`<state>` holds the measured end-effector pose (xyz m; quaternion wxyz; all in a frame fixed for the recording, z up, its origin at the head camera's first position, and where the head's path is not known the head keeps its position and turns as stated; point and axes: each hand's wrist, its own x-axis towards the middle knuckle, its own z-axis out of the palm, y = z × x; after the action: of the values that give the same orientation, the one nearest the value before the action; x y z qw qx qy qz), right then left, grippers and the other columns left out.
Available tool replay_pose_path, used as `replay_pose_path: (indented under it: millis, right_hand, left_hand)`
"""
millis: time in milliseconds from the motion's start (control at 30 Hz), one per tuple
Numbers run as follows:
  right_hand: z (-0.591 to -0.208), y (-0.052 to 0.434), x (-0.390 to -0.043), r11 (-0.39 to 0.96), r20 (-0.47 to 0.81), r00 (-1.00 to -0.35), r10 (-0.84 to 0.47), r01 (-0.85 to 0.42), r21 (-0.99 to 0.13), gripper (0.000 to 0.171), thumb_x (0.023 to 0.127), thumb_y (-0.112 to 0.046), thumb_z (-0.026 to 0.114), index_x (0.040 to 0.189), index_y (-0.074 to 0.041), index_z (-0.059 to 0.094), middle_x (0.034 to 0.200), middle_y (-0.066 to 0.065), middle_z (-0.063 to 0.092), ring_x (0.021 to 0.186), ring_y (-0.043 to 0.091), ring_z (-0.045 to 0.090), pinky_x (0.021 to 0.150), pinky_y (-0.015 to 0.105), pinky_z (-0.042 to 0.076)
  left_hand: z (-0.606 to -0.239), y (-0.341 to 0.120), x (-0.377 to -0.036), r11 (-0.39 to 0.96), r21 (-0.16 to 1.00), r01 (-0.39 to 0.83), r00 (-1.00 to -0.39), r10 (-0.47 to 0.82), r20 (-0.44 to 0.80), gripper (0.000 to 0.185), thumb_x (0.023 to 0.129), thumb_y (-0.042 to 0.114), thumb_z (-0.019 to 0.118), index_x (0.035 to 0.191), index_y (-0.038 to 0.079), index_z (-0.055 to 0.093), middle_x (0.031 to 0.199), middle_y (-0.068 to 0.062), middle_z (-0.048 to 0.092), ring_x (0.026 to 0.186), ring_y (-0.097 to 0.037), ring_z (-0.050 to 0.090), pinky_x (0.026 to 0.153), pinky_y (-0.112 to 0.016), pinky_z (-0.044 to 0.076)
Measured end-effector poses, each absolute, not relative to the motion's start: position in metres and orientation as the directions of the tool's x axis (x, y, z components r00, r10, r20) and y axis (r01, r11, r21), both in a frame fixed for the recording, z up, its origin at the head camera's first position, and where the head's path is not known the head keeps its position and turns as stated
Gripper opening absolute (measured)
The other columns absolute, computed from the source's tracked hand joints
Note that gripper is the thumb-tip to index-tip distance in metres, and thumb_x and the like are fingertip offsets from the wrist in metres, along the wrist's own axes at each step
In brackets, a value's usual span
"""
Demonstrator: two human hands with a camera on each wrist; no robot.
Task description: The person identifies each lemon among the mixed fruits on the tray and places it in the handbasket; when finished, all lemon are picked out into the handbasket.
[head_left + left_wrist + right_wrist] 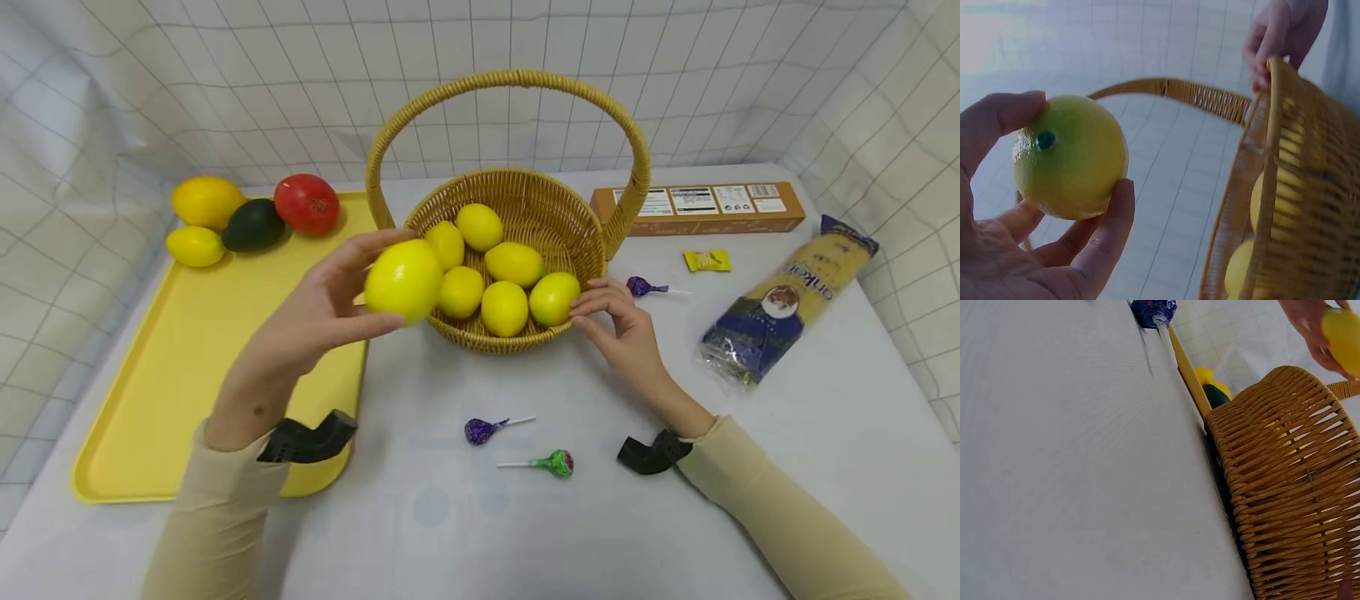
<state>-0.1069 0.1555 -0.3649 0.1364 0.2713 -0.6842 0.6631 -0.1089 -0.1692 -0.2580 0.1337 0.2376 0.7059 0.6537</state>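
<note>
My left hand [311,304] holds a yellow lemon [405,282] between thumb and fingers, raised at the left side of the wicker basket [491,342]. In the left wrist view a small green stem mark shows on this lemon [1075,165]. Several more lemons [513,264] lie inside the basket, toward its front and left. My right hand [622,329] grips the basket's right front rim, thumb outside and fingers over the edge, as the left wrist view also shows. The tall arched handle [517,79] stands up over the basket.
Left is a yellow tray [225,367] with a red tomato [307,204], a dark green avocado [254,225] and yellow fruits [207,202] at its back. Lollipops [480,431] lie in front. Right are a brown box [697,210], a yellow wrapped candy [707,261] and a pasta bag [787,300].
</note>
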Motion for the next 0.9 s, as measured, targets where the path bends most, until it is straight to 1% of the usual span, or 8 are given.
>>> replay_pose_path:
  millis: [100,167,267,433,533,600,733,900]
  right_hand:
    - [-0.366,0.155,-0.106,-0.016,0.541,-0.820,-0.185,-0.548,-0.836,0.003,0.083,0.017,0.058,0.083,0.014,0.059,0.095,0.017,0.062,0.112,0.038,0.038,0.101,0.040,0.024]
    - [-0.367,0.154,-0.105,-0.010,0.539,-0.823,-0.181,-0.546,-0.838,0.001,0.083,0.016,0.059,0.083,0.015,0.058,0.094,0.021,0.061,0.113,0.031,0.040,0.101,0.039,0.025]
    - [-0.369,0.154,-0.104,-0.003,0.537,-0.825,-0.178,-0.545,-0.839,0.007,0.086,0.010,0.061,0.083,0.016,0.058,0.093,0.025,0.059,0.114,0.023,0.041,0.101,0.038,0.026]
    - [-0.368,0.153,-0.104,0.011,0.532,-0.826,-0.183,-0.543,-0.839,0.006,0.086,0.009,0.061,0.083,0.015,0.059,0.093,0.027,0.058,0.114,0.031,0.040,0.102,0.039,0.026]
    - [-0.367,0.154,-0.103,0.012,0.536,-0.824,-0.185,-0.547,-0.837,0.005,0.085,0.010,0.061,0.083,0.014,0.059,0.093,0.029,0.058,0.114,0.031,0.040,0.101,0.039,0.026]
    - [-0.366,0.154,-0.104,0.009,0.540,-0.821,-0.183,-0.551,-0.834,0.004,0.085,0.011,0.061,0.083,0.015,0.059,0.093,0.029,0.057,0.114,0.026,0.041,0.102,0.039,0.026]
    - [-0.364,0.154,-0.104,-0.005,0.545,-0.819,-0.181,-0.554,-0.833,0.004,0.085,0.012,0.060,0.083,0.015,0.059,0.092,0.030,0.057,0.114,0.021,0.041,0.101,0.038,0.026]
    - [-0.363,0.153,-0.103,-0.008,0.544,-0.819,-0.182,-0.552,-0.834,0.005,0.086,0.011,0.059,0.083,0.015,0.059,0.093,0.029,0.057,0.114,0.029,0.041,0.101,0.038,0.027]
  left_hand:
    - [-0.262,-0.125,-0.136,0.063,0.989,0.131,-0.839,0.539,0.077,0.063,0.084,0.004,0.068,0.140,0.010,0.040,0.138,-0.007,0.039,0.112,-0.029,0.047,0.088,-0.038,0.046]
    - [-0.269,-0.099,-0.156,0.081,0.995,0.062,-0.852,0.523,0.011,0.061,0.085,0.010,0.068,0.140,0.014,0.041,0.133,-0.006,0.043,0.110,-0.028,0.049,0.090,-0.040,0.044]
    - [-0.282,-0.068,-0.184,0.108,0.992,-0.065,-0.878,0.466,-0.108,0.060,0.085,0.015,0.070,0.139,0.017,0.043,0.126,-0.008,0.047,0.107,-0.025,0.052,0.091,-0.041,0.042]
    - [-0.298,-0.041,-0.210,0.258,0.950,-0.174,-0.896,0.360,-0.262,0.068,0.083,0.022,0.073,0.142,0.018,0.039,0.125,-0.007,0.050,0.104,-0.020,0.052,0.087,-0.034,0.043]
    - [-0.302,-0.037,-0.214,0.316,0.933,-0.170,-0.902,0.330,-0.277,0.071,0.082,0.026,0.074,0.142,0.018,0.038,0.128,-0.007,0.049,0.105,-0.020,0.052,0.085,-0.034,0.044]
    - [-0.304,-0.036,-0.214,0.344,0.928,-0.145,-0.910,0.322,-0.262,0.071,0.081,0.029,0.074,0.142,0.018,0.039,0.130,-0.006,0.048,0.108,-0.019,0.050,0.086,-0.033,0.043]
    - [-0.310,-0.037,-0.209,0.367,0.927,-0.080,-0.912,0.349,-0.217,0.060,0.084,0.026,0.072,0.137,0.010,0.046,0.131,-0.004,0.050,0.113,-0.015,0.049,0.089,-0.026,0.042]
    - [-0.311,-0.041,-0.197,0.333,0.943,-0.014,-0.897,0.411,-0.159,0.047,0.089,0.017,0.066,0.132,0.003,0.051,0.129,-0.006,0.052,0.112,-0.014,0.052,0.087,-0.022,0.044]
